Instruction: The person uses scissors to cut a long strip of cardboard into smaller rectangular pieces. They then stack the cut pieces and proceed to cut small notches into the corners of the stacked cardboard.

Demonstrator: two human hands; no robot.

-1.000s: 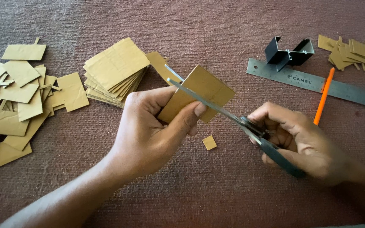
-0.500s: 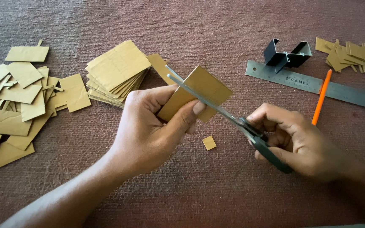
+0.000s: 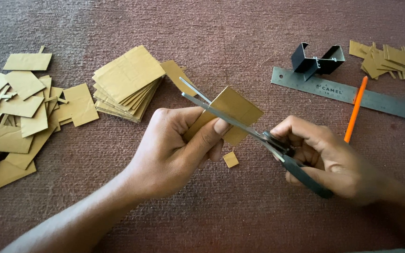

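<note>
Now cutting cardboard by hand.
Left hand (image 3: 174, 150) fingers pinching cardboard square (image 3: 235, 110); right hand (image 3: 329, 157) fingers gripping scissors (image 3: 254, 133), blades parted around square's edge, just beyond left fingertips.

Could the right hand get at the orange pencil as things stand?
Probably not straight away: the right hand is gripping the scissors, so its fingers are occupied. The orange pencil lies close by on the carpet with nothing between them.

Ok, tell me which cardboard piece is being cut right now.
The square cardboard piece pinched in the left hand, with the scissors in the right hand across it; the rest lie on the carpet.
</note>
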